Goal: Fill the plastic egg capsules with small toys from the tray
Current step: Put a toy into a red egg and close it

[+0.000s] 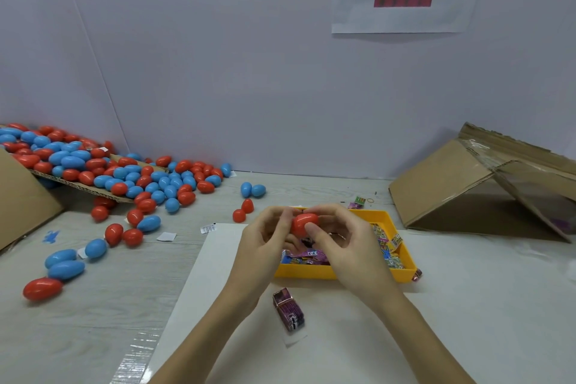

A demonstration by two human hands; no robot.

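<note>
Holding a red egg above the tray at tabletop centre, left hand and right hand both grip it; halves should be pressed squarely.

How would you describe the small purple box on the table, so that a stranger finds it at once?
Start at the yellow tray in the middle of the table. Just in front of its near wall, on the white sheet between the person's forearms, lies a small purple box. It lies alone outside the tray, unlike the toy packets heaped inside it.
</note>
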